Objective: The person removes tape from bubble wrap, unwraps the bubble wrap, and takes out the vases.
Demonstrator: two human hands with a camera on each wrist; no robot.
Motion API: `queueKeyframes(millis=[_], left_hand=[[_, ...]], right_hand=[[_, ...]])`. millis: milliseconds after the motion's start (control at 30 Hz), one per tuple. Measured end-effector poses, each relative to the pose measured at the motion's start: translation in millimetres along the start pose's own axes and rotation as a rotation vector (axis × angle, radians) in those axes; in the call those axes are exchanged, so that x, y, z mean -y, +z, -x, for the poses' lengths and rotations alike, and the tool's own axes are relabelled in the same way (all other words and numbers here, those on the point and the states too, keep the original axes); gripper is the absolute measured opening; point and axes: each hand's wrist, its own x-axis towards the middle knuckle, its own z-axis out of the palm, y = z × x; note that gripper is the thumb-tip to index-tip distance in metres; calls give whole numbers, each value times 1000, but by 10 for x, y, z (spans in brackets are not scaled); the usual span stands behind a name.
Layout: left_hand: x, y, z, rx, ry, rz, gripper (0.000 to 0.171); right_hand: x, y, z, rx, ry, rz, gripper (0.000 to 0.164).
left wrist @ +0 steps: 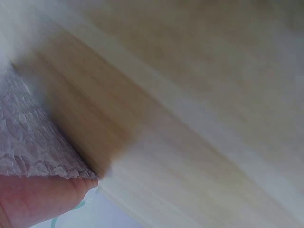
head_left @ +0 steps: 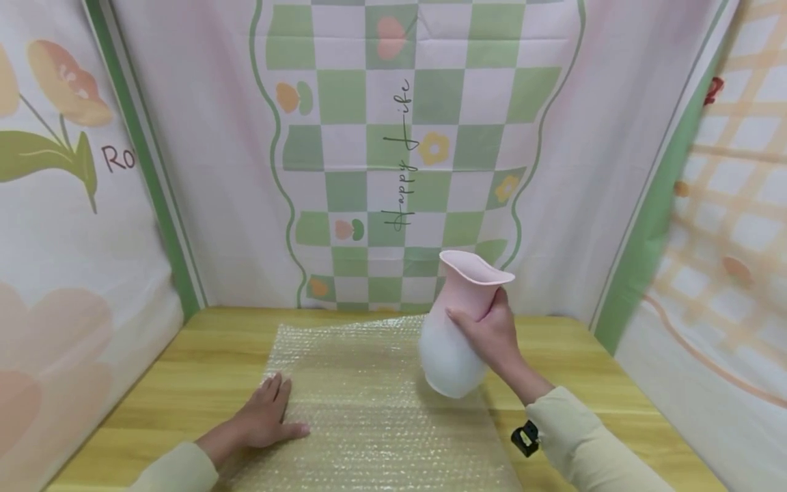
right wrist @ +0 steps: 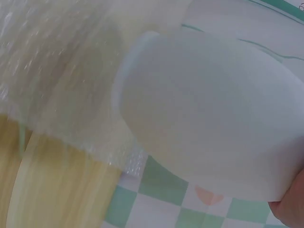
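Observation:
A vase (head_left: 451, 342), pink at its wavy rim and white toward the round base, tilts over the right part of a bubble wrap sheet (head_left: 369, 403). My right hand (head_left: 492, 331) grips it around the neck, thumb on the near side. In the right wrist view the vase's pale body (right wrist: 204, 114) fills the middle, with the bubble wrap (right wrist: 57, 71) behind it. My left hand (head_left: 261, 413) rests on the sheet's left edge, fingers extended. The left wrist view has one finger (left wrist: 42, 197) of it beside the bubble wrap (left wrist: 28, 137).
The sheet lies on a wooden table (head_left: 154, 389). Printed cloth walls stand around it, including a green checkered back cloth (head_left: 393, 150) and a left cloth (head_left: 67, 273). A black band (head_left: 525, 437) is at my right wrist.

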Motion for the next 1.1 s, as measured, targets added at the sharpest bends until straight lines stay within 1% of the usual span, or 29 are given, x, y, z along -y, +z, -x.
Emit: queueKeyframes(millis=[233, 367, 567, 833, 1000, 1100], left_hand=[[38, 33, -34, 1, -22, -59, 111], [41, 39, -36, -6, -13, -47, 113], [49, 47, -42, -9, -15, -30, 112], [133, 116, -73, -25, -12, -61, 112], [127, 101, -72, -20, -8, -57, 112], [119, 88, -67, -22, -6, -53, 111]], right_hand=[[-79, -108, -38, -49, -74, -15, 74], [-115, -182, -72, -73, -87, -6, 76], [-166, -302, -103, -92, -81, 31, 77], [-282, -491, -136, -157, -85, 90, 78], [-370, -633, -190, -208, -72, 134, 80], [-415, -716, -209, -223, -48, 160, 80]])
